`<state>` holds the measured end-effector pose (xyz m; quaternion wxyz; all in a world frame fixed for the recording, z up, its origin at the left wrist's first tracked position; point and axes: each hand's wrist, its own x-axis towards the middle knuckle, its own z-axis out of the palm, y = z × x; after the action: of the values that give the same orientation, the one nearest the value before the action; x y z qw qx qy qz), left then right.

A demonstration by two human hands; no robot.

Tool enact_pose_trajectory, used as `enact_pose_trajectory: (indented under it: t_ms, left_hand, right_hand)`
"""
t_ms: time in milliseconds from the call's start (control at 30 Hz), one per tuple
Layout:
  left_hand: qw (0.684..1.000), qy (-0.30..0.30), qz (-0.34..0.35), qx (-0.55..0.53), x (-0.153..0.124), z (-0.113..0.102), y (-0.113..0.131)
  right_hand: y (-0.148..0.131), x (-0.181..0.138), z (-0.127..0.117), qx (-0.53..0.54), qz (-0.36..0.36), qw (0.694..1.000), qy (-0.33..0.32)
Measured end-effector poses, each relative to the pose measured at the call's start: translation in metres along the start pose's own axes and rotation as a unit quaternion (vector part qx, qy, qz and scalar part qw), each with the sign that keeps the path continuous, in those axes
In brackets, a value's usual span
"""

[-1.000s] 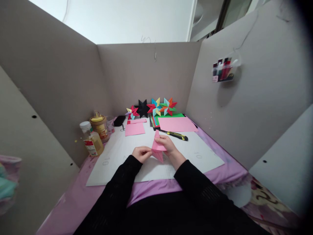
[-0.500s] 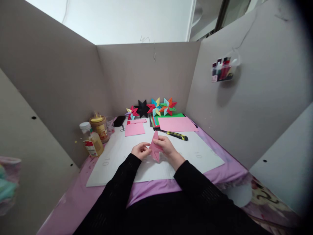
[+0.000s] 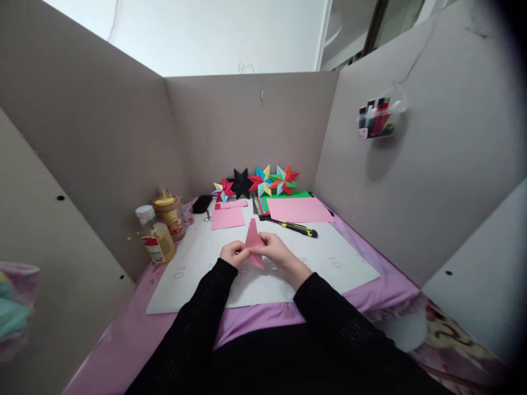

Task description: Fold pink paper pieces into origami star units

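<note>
– Folded pink paper (image 3: 253, 235) has slid a little leftwards since half a second ago, and the right hand (image 3: 275, 251) has gone with it, its thumb now reaching across towards the left hand (image 3: 234, 254). What can't you make out?

– Its middle, mostly: the thumbs cover part of that, and some fingers are out of sight behind it. At the far left a clear bag (image 3: 16, 307) is cut off, and the small scissors (image 3: 208, 215) at the back are hard to read

– How do the fingers stand?

– Narrow on both sides. Left thumb and fingers pinch the paper's left edge, the right ones grip its right side, and I can't tell whether the thumbs touch. It sits point up between the hands, above the white board (image 3: 193, 291) on the worktop (image 3: 115, 334)

– And the containers?

– Yellowish liquid shows in the bottle (image 3: 160, 244), which hides part of the jar (image 3: 174, 219) behind. Beside that is a clear cup (image 3: 186, 208); I can't tell its contents. On the right, a clear tub (image 3: 397, 109) hangs with black and red items (image 3: 382, 116) in it, too blurred to name. Pale green and yellow stuff fills the bag
</note>
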<state>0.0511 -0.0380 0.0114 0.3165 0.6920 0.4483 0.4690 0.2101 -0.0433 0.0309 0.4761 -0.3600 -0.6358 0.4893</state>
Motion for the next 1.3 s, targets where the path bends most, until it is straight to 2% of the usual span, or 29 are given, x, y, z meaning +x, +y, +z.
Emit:
enact_pose_trajectory:
  t_ms: [100, 233, 400, 500, 667, 800, 900, 1000, 1100, 1200, 1300]
  left_hand:
    - [1.000, 0.023, 0.005, -0.001, -0.001, -0.001, 0.001]
    - [0.999, 0.051, -0.006, -0.014, -0.001, -0.002, 0.000]
    - [0.996, 0.074, -0.038, -0.040, 0.002, -0.004, -0.003]
    - [0.994, 0.080, -0.055, -0.059, 0.003, -0.005, -0.004]
    - [0.994, 0.051, -0.066, -0.071, 0.002, -0.004, -0.002]
    - [0.996, 0.054, -0.054, -0.035, 0.002, -0.001, -0.008]
    - [0.995, 0.047, -0.061, -0.068, 0.004, -0.002, -0.014]
    - [0.978, 0.104, -0.105, -0.147, 0.007, -0.004, -0.018]
    - [0.944, 0.169, -0.135, -0.249, 0.011, -0.005, -0.019]
    - [0.922, 0.147, -0.166, -0.318, 0.014, -0.003, -0.019]
    - [0.915, 0.116, -0.211, -0.323, 0.014, -0.003, -0.021]
  right_hand:
    - [0.003, 0.002, 0.000, -0.001, 0.003, 1.000, 0.008]
    - [0.010, 0.007, -0.006, 0.064, 0.014, 0.998, 0.011]
    - [0.019, 0.010, -0.013, 0.127, 0.030, 0.988, 0.082]
    - [0.020, 0.009, -0.005, 0.142, 0.040, 0.987, 0.066]
    - [0.023, 0.005, 0.014, 0.114, 0.057, 0.992, 0.021]
    - [0.024, 0.003, 0.014, 0.083, 0.071, 0.993, 0.043]
    - [0.025, 0.003, 0.010, 0.071, 0.071, 0.994, 0.033]
    - [0.029, 0.006, 0.010, 0.086, 0.071, 0.993, 0.048]
    - [0.034, 0.009, 0.018, 0.135, 0.083, 0.986, 0.059]
    - [0.039, 0.013, 0.030, 0.163, 0.082, 0.982, 0.056]
    - [0.039, 0.017, 0.039, 0.176, 0.090, 0.975, 0.102]
